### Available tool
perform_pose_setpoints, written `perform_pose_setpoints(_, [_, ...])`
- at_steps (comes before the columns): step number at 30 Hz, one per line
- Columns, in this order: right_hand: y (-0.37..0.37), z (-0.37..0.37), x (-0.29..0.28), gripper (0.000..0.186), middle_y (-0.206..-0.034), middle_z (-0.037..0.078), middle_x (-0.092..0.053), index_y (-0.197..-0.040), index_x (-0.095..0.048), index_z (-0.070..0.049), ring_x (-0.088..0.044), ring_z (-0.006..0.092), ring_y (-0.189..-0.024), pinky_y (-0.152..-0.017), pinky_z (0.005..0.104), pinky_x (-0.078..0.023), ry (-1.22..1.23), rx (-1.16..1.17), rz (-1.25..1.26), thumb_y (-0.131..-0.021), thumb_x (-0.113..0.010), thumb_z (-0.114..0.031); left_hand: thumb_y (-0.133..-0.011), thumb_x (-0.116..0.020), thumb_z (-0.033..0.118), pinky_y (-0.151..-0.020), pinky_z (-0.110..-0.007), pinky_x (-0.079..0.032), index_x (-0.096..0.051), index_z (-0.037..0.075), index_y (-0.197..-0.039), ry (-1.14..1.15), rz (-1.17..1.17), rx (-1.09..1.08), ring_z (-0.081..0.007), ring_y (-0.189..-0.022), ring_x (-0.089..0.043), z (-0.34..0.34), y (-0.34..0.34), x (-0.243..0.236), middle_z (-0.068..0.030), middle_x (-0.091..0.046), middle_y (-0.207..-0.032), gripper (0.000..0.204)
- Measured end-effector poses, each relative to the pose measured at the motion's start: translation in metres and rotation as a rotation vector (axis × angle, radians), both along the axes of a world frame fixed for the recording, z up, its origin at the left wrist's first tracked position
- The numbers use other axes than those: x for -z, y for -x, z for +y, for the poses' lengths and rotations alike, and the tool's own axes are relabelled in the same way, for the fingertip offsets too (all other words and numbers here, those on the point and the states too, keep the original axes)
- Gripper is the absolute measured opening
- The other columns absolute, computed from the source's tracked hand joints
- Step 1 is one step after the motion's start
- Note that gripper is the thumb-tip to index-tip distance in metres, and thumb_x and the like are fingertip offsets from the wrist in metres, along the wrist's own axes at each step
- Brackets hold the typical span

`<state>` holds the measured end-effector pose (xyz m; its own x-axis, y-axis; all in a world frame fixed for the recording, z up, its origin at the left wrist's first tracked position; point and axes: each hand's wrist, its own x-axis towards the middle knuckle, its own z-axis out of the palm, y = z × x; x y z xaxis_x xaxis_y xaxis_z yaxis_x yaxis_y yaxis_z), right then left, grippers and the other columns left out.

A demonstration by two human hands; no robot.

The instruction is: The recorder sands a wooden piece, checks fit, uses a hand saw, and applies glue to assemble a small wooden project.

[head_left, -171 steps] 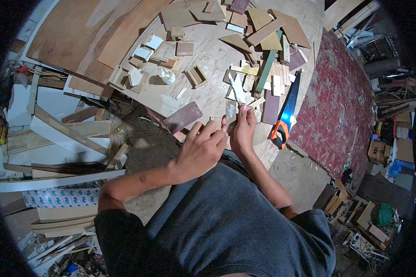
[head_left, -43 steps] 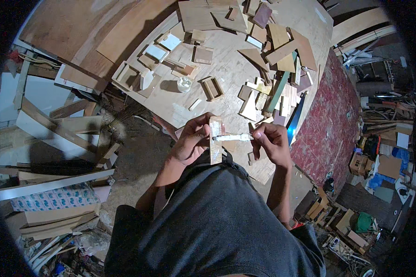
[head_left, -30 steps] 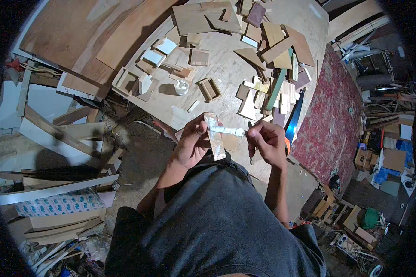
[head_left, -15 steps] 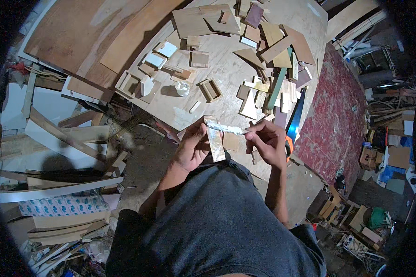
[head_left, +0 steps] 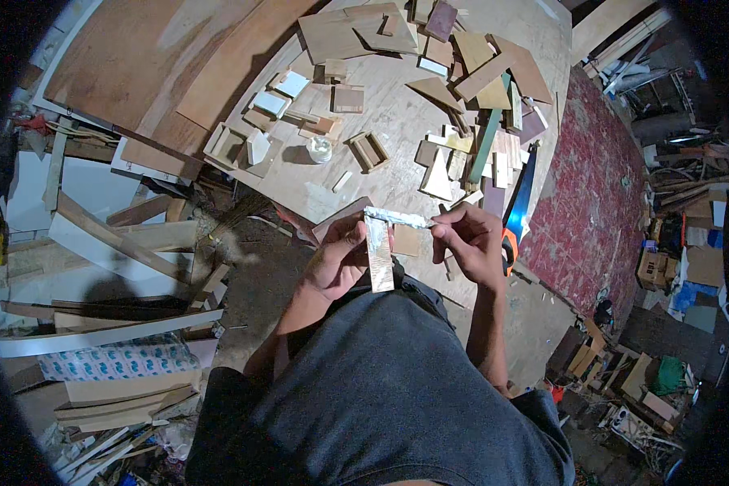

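Observation:
My left hand (head_left: pixel 338 261) grips a short flat wood piece (head_left: pixel 378 253) upright in front of my chest; its face looks smeared whitish. My right hand (head_left: pixel 468 240) pinches a thin stick (head_left: pixel 398 216) coated in white, laid across the top end of that wood piece. Both hands hover just above the near edge of a round plywood board (head_left: pixel 397 162) that lies on the floor.
Many wood offcuts (head_left: pixel 474 105), small open wooden boxes (head_left: pixel 369 150) and a small clear jar (head_left: pixel 320 149) lie on the board. A blue-bladed handsaw with orange handle (head_left: pixel 517 204) lies to the right, by a red rug (head_left: pixel 599 202). Planks and boards (head_left: pixel 121 243) pile up on the left.
Earlier both hands rested low on the board's edge. Since then they rose with the wood piece and stick; the stick now sits across the piece's top end.

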<state>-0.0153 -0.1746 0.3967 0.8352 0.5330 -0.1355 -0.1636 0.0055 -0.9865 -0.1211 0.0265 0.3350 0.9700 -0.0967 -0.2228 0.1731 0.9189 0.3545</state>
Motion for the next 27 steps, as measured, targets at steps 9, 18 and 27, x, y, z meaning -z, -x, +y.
perform_pose_setpoints(9, [0.010, -0.028, 0.001, 0.012, -0.066, 0.008, -0.062, -0.087, -0.064, 0.004, -0.060, 0.0132, -0.053, -0.047, 0.0268, -0.050, 0.015, -0.130, 0.069, -0.086, -0.071, -0.006, -0.091, -0.065, 0.029, -0.088, -0.033, -0.051, -0.055, 0.000, -0.123, -0.078, 0.001, -0.051, -0.0236, -0.102, -0.064, -0.006, 0.011, 0.022, -0.0131, -0.066, -0.108, 0.044])
perform_pose_setpoints(18, [0.014, -0.034, 0.000, 0.012, -0.067, 0.008, -0.062, -0.085, -0.064, 0.004, -0.060, 0.0129, -0.054, -0.046, 0.0269, -0.050, 0.004, -0.119, 0.070, -0.088, -0.069, -0.006, -0.093, -0.064, 0.023, -0.083, -0.029, -0.056, -0.062, 0.001, -0.113, -0.101, 0.025, -0.073, -0.0165, -0.094, -0.067, -0.025, 0.012, -0.010, -0.0091, -0.068, -0.103, 0.030])
perform_pose_setpoints(27, [0.009, -0.041, 0.004, 0.011, -0.068, 0.008, -0.062, -0.085, -0.064, 0.004, -0.060, 0.0132, -0.055, -0.046, 0.0274, -0.051, -0.038, -0.148, 0.157, -0.088, -0.069, -0.005, -0.089, -0.068, 0.028, -0.098, -0.036, -0.046, -0.054, 0.000, -0.123, -0.068, 0.027, -0.079, -0.0237, -0.109, -0.059, -0.024, 0.022, 0.016, -0.0126, -0.062, -0.116, 0.046])
